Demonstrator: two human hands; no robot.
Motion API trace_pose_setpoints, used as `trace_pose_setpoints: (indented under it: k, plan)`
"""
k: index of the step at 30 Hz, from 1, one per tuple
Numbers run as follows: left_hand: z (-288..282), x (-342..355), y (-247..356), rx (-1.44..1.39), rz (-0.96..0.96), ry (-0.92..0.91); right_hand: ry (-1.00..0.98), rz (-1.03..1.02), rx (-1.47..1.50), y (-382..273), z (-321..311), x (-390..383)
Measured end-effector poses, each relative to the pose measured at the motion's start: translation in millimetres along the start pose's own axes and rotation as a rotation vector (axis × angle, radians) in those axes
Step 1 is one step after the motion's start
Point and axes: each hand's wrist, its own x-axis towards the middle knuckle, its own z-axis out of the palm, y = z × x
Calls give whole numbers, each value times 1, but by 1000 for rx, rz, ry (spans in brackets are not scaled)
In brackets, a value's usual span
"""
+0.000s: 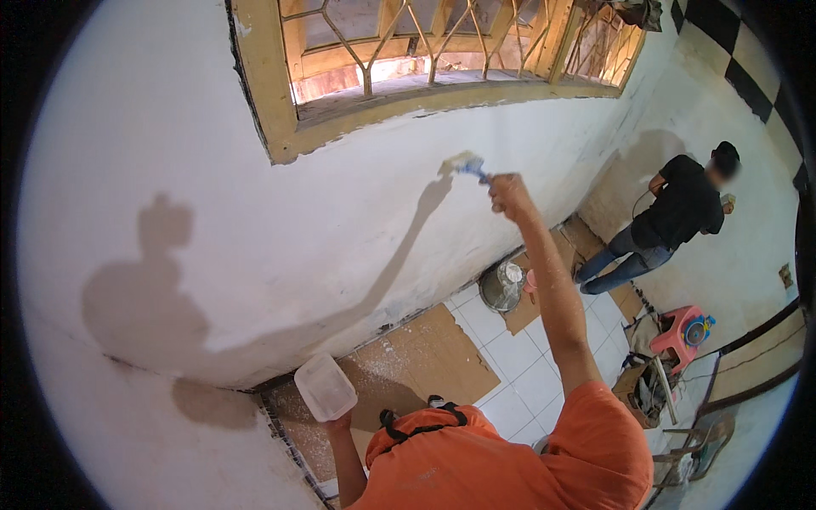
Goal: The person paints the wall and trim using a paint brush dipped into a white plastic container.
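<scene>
My right arm reaches up and forward, and my right hand [510, 197] is closed round the blue handle of a wide paintbrush [464, 163]. Its pale bristles are at the white wall [357, 221] below the window; whether they press on it I cannot tell. Low on the left, my left hand [340, 422] holds a whitish plastic tub [325, 388] from beneath, its fingers mostly hidden by the tub. How much the tub contains is hard to make out.
A yellow window frame [280, 127] with a metal grille tops the wall. Speckled cardboard [442, 344] lies on white tiles [510, 365]. A bucket [501, 289] stands near the wall. A person [680, 204] in black works at the right wall, near a pink stool [676, 340].
</scene>
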Motion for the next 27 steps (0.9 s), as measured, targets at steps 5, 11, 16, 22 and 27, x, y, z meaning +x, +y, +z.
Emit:
trace_pose_setpoints:
  k: [5,11,16,22,27]
  plan:
    - [68,-11,-26,198,30,-161,-44,-141,272,-62,-23,-19]
    - [1,-11,-24,84,41,-57,-71,-104,305,50,-7,10]
    - [-11,-11,-28,-176,21,191,-16,209,215,155,-34,19]
    - [11,-9,-49,39,13,-75,75,168,47,95,-59,47]
    - [1,-34,-45,262,148,-201,-5,-125,222,-42,-49,10]
